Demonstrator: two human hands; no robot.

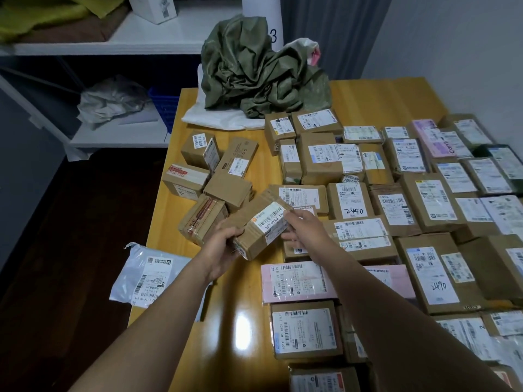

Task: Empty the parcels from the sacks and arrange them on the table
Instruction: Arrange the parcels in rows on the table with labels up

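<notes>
Both my hands hold one brown cardboard parcel (pixel 256 222) with a white barcode label, tilted above the yellow wooden table (pixel 226 295). My left hand (pixel 222 247) grips its near left end. My right hand (pixel 304 226) pinches its right edge with curled fingers. Several loose brown parcels (pixel 215 171) lie jumbled to the left. Labelled parcels in rows (pixel 396 210) cover the table's right half. A crumpled green sack (pixel 254 72) lies at the far end on a white sack (pixel 220 117).
A white poly mailer (pixel 147 275) hangs over the table's near left edge. White shelves (pixel 119 38) stand to the left, holding a blue basket (pixel 164 108) and crumpled grey plastic (pixel 110 101). Dark floor lies left of the table.
</notes>
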